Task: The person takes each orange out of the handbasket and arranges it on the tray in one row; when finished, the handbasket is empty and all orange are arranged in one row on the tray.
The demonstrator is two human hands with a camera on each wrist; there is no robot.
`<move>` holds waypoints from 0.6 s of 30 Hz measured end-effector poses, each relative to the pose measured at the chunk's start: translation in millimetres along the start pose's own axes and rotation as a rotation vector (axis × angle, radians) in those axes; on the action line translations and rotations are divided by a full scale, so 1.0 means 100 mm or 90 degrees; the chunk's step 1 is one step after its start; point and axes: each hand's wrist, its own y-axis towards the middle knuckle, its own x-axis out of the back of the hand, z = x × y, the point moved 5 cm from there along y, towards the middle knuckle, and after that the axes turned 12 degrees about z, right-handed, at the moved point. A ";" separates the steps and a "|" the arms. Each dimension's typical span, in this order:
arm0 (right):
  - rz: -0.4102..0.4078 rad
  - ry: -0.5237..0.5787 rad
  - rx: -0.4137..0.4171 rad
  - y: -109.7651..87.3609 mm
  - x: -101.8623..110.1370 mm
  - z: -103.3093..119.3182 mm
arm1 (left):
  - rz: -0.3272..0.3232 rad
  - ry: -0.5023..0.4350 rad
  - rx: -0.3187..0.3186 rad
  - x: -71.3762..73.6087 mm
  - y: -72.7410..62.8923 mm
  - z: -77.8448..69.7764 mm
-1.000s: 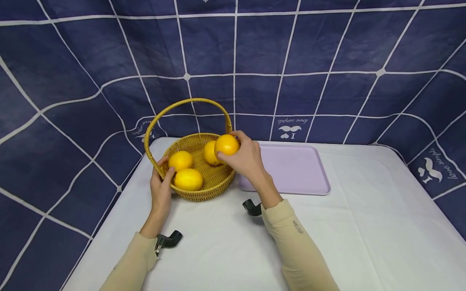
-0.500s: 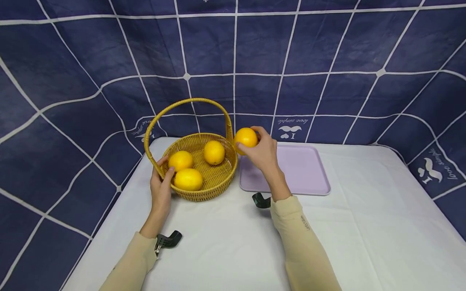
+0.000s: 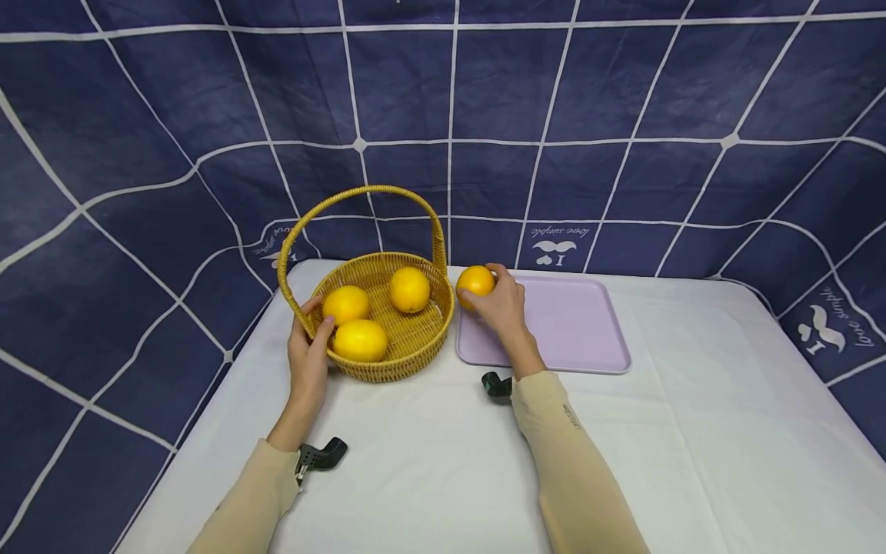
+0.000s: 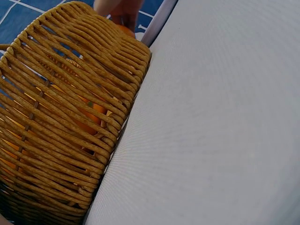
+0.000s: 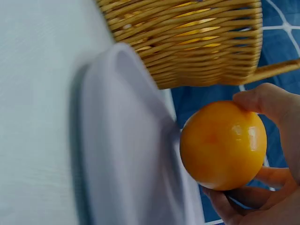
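My right hand [image 3: 504,306] pinches an orange [image 3: 474,283] between thumb and fingers over the left end of a lilac tray [image 3: 567,323]. In the right wrist view the orange [image 5: 222,145] is round and glossy, close over the tray's surface. A golden wicker basket [image 3: 398,368] with a tall arched handle stands to the tray's left. My left hand [image 3: 308,365] grips its left rim, thumb on the inner side. Inside lie another orange [image 3: 410,290] at the right and two yellower, rounded fruits [image 3: 361,341] at the left, beside my thumb.
A white cloth [image 3: 429,469] covers the table. Behind it hangs a dark blue curtain [image 3: 498,92] with white grid lines. The basket's handle [image 3: 360,189] arches high above the fruit, and its right side stands close beside the tray.
My right hand has carried the orange from above the basket rightward past its rim, then lowered it over the tray's left end. My left hand has stayed on the basket.
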 end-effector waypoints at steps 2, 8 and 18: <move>0.010 -0.007 -0.008 0.02 -0.04 -0.04 | 0.000 -0.002 -0.001 0.01 0.00 0.00; 0.024 -0.005 -0.020 0.02 -0.05 -0.06 | 0.003 0.002 0.000 0.01 0.01 0.01; 0.032 -0.023 -0.023 0.01 -0.05 -0.06 | 0.005 -0.005 0.006 0.01 0.01 0.01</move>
